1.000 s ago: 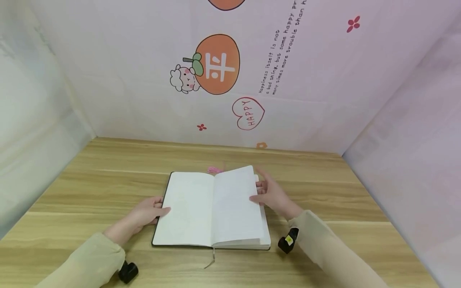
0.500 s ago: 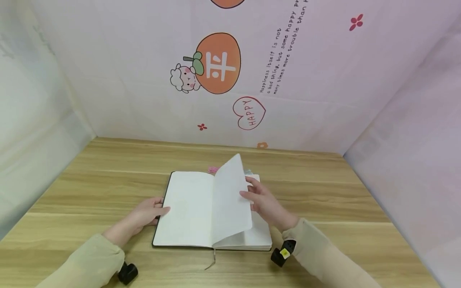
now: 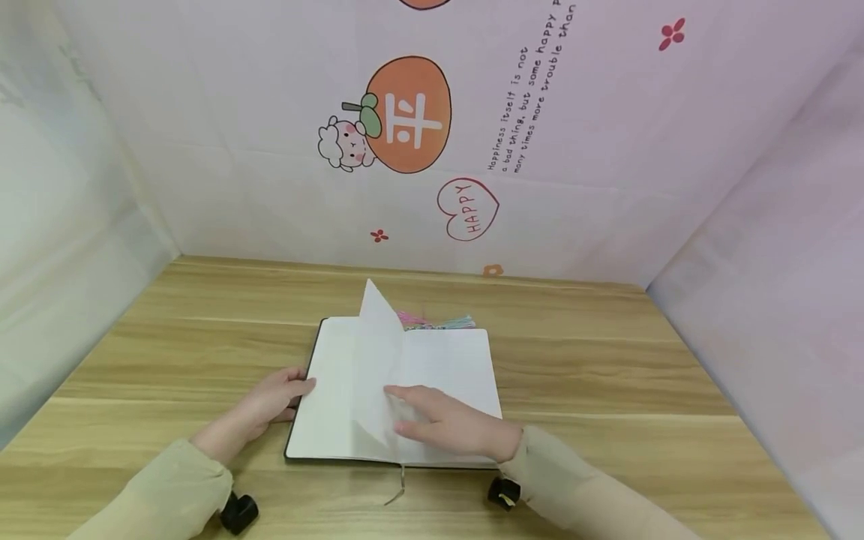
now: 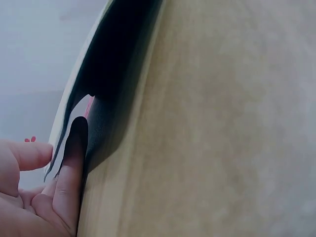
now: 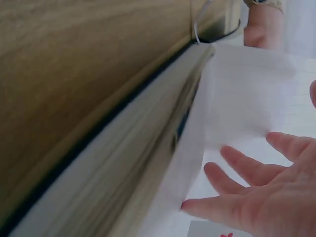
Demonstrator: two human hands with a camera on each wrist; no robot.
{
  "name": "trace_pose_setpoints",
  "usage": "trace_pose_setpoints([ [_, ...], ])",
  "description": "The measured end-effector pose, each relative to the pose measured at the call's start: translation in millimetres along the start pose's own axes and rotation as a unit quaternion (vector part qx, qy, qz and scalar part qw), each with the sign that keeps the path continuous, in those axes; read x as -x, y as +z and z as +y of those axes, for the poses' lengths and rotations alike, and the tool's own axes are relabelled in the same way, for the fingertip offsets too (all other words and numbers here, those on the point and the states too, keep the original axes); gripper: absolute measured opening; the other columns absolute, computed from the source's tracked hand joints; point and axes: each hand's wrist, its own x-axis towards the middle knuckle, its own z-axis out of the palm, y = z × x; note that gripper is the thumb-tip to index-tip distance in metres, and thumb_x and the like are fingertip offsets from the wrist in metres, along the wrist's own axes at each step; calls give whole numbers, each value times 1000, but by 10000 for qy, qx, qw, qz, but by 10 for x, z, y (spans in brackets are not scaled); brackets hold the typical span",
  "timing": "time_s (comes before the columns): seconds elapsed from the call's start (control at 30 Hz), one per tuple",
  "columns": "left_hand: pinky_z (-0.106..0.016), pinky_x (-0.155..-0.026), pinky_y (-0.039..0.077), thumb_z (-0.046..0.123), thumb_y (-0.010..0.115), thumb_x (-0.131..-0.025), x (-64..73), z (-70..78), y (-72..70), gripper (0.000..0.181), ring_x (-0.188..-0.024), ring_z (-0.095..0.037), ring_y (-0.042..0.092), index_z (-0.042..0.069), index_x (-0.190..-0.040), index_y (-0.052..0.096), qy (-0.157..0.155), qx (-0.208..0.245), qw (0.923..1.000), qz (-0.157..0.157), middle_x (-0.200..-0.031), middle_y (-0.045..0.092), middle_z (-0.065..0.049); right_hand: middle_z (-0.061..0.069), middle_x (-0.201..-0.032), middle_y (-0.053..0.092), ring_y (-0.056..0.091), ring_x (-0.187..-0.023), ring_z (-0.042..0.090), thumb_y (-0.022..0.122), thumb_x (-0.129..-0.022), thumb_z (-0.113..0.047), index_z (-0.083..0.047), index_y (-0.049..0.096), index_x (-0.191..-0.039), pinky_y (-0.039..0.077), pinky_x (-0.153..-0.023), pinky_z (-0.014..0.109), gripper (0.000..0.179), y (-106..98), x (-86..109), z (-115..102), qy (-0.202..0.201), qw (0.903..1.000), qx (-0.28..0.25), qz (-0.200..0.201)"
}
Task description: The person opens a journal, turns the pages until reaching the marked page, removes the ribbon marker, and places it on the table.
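Note:
An open notebook (image 3: 451, 360) with a dark cover lies on the wooden table. One of its pages (image 3: 378, 352) stands raised near the spine, leaning left. My left hand (image 3: 273, 401) grips the notebook's left edge, thumb on the paper and fingers under the cover; the left wrist view shows that cover (image 4: 116, 64) lifted off the table. Against the raised page, my right hand (image 3: 452, 421) extends its fingers over the right half. In the right wrist view the right hand (image 5: 266, 182) has spread, fairly straight fingers, some with tips touching the page.
Pink (image 3: 409, 318) and light-blue tassels (image 3: 460, 323) lie at the notebook's top edge. A thin ribbon (image 3: 402, 487) hangs from the spine's lower end onto the wooden table (image 3: 607, 375). A printed cloth (image 3: 270, 202) hangs behind the table, with pale cloth at both sides.
My right hand has moved left from the notebook's right edge, and the page has swung up past the spine toward the left. The light-blue tassel came into view. My left hand stayed put.

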Motion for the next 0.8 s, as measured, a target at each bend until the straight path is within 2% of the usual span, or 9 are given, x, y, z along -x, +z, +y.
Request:
trace_pose_setpoints([
  [0.13, -29, -74, 50, 24, 43, -101, 3, 1, -6, 48, -92, -16, 57, -10, -135, 37, 13, 124, 9999, -7, -111, 59, -15, 10, -153, 30, 26, -141, 26, 46, -99, -40, -17, 36, -147, 24, -113, 45, 55, 77, -18, -52, 195, 9965, 720, -369],
  [0.23, -28, -72, 51, 27, 36, -103, 3, -8, -10, 49, -87, -12, 59, -10, -134, 39, 86, 340, 9994, -57, -108, 63, -11, 13, -155, 23, 21, -143, 29, 49, -96, -45, -25, 39, -145, 23, -111, 54, 54, 106, -14, -100, 389, 9876, 1391, -622],
  [0.37, -31, -75, 54, 40, 25, -104, 2, -16, -7, 62, -90, -14, 64, -12, -136, 36, 217, 671, 9974, -168, -114, 63, -19, 12, -156, 21, 19, -143, 33, 54, -93, -45, -31, 42, -143, 22, -107, 65, 53, 118, -23, -147, 425, 9749, 2024, -822],
  [0.47, -33, -76, 54, 41, 34, -102, 5, -11, 1, 64, -91, -16, 63, -12, -136, 35, 198, 511, 9984, -118, -117, 61, -22, 11, -156, 21, 18, -143, 35, 56, -92, -46, -33, 42, -142, 23, -106, 66, 54, 119, -39, -164, 467, 9708, 2180, -891],
  [0.6, -33, -77, 54, 24, 56, -96, 11, -7, 12, 58, -89, -14, 62, -13, -136, 36, 163, -27, 9999, -28, -119, 60, -24, 7, -157, 22, 19, -143, 33, 57, -90, -49, -35, 43, -141, 24, -106, 65, 55, 86, -58, -147, 482, 9681, 2248, -994],
  [0.7, -33, -78, 53, 18, 60, -93, 8, -7, 15, 61, -90, -13, 62, -13, -138, 33, 180, -213, 9996, -41, -126, 58, -24, 5, -156, 25, 21, -143, 32, 62, -88, -46, -31, 44, -141, 25, -107, 62, 58, 0, -77, -70, 497, 9686, 2223, -993],
  [0.8, -33, -78, 52, 18, 60, -93, -2, -6, 15, 61, -91, -12, 62, -12, -139, 33, 164, -241, 9996, -43, -127, 57, -24, 5, -156, 26, 22, -142, 35, 68, -85, -42, -24, 43, -142, 24, -108, 61, 65, -135, -117, 62, 618, 9648, 2404, -868],
])
